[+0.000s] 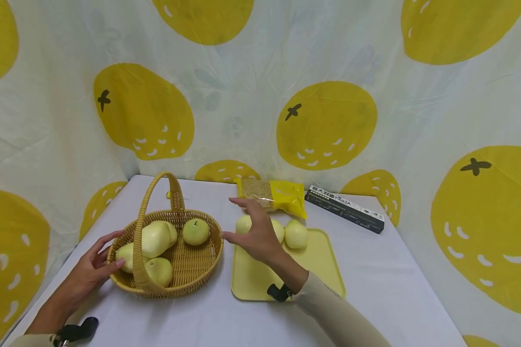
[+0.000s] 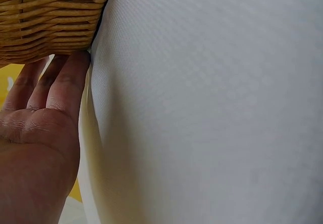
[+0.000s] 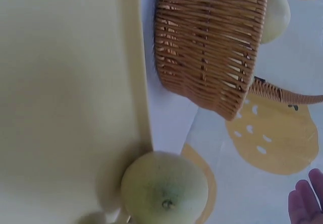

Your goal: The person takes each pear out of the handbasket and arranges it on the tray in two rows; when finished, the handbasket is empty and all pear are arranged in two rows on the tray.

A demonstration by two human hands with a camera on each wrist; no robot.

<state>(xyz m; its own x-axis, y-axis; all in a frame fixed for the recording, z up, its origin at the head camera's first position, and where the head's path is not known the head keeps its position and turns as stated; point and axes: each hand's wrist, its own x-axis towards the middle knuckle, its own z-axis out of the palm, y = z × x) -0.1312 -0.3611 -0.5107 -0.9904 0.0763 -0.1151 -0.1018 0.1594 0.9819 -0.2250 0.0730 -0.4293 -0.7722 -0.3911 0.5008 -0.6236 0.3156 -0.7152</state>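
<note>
A wicker basket with an arched handle stands on the left of the table and holds several pale green-yellow pears. My left hand grips its left end, thumb over the rim and fingers along the outer wall; the left wrist view has the fingertips hidden behind the wickerwork. My right hand is empty, thumb and fingers spread apart, above the left part of a yellow tray. Several pears lie along the tray's far edge, partly hidden by that hand. One pear shows closely in the right wrist view.
Behind the tray lies a yellow packet with a clear window. A long black box sits to its right, set at an angle. A white cloth covers the table, and a fruit-patterned curtain hangs behind and at both sides.
</note>
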